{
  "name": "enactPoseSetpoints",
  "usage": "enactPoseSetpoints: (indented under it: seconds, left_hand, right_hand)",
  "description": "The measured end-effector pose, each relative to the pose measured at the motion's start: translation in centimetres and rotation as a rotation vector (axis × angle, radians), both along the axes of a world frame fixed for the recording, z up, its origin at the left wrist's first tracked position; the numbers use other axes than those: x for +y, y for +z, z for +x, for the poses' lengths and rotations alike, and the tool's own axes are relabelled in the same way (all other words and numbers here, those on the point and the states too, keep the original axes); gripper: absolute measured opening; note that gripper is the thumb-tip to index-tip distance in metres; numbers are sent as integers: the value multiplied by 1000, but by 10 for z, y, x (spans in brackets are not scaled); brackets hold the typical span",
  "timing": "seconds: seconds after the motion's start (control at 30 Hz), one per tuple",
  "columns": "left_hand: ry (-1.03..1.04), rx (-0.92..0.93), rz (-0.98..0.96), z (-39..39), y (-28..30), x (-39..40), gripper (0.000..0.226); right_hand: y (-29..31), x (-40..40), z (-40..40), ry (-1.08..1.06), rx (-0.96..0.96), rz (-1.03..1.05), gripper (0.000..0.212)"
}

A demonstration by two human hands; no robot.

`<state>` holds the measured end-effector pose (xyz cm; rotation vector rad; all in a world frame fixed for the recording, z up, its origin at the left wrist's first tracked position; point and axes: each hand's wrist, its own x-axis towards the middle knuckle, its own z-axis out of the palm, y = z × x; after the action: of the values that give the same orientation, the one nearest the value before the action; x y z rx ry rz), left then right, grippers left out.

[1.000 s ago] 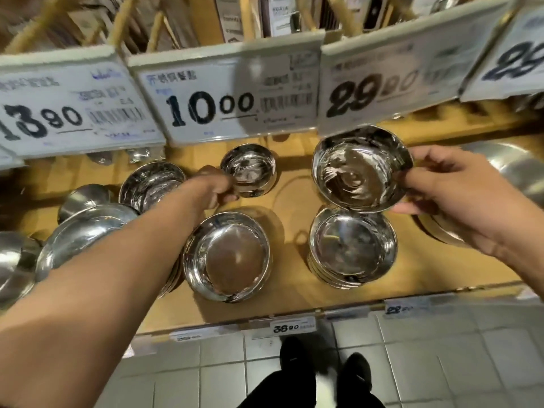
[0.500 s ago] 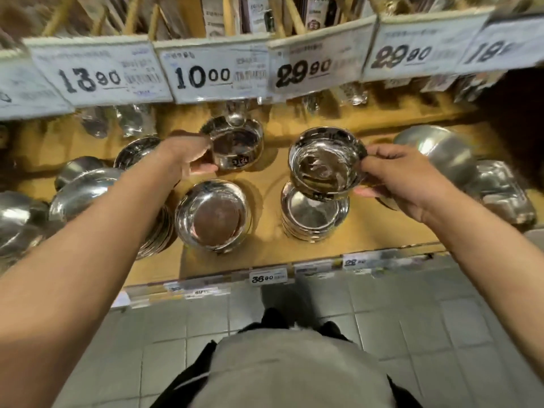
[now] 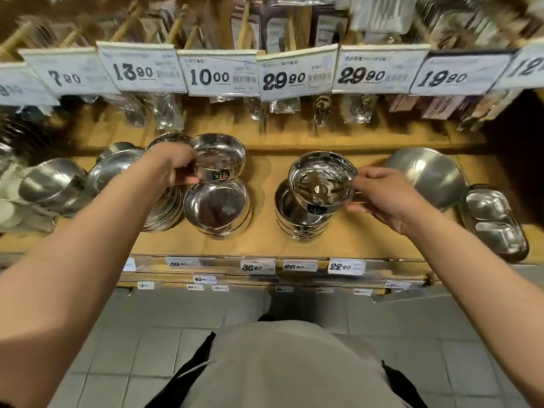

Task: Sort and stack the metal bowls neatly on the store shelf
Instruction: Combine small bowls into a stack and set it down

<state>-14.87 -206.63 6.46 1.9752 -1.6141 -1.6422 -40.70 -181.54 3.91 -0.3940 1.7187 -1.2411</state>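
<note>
The wooden shelf point(image 3: 265, 240) carries stacked metal bowls point(image 3: 303, 222) and a divided tray point(image 3: 494, 222).

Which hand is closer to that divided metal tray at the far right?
Right. The right hand holds a bowl just left of the divided tray; the left hand is far across the shelf.

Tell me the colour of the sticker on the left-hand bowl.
Black sticker, pale lettering; head view.

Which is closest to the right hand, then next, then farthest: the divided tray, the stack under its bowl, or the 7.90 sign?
From the right hand:
1. Stack, just left, beneath the held bowl.
2. Divided tray, far right on the shelf.
3. 7.90 sign, upper left.
</note>
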Motion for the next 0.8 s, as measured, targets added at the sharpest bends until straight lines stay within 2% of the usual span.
enactPoseSetpoints:
  seconds: [0.13,0.3,0.37,0.5,0.57,0.7,0.8]
  left_hand:
    - [7,-38,7,3,2,12,14]
    - [90,45,-28,6,-1,36,9]
    - [137,95,-47,8,-2,49,6]
    - [215,193,-99,14,-4,79,14]
    - [251,231,-107,17,-3,94,9]
    - [270,248,-136,17,4,113,13]
    - [280,259,-133,14,10,119,10]
  right_hand:
    - [-1,3,-2,38,3,-7,8]
    - [-3,-1,-6,124,46,6,13]
    - [-4,-5,-8,158,83,21,16]
    - [-11,-15,-10,167,130,32,31]
    - [-17,-20,-9,167,185,52,36]
    - [-22,-24,-4,165,353,60,12]
    - [-24,-26,0,169,451,46,20]
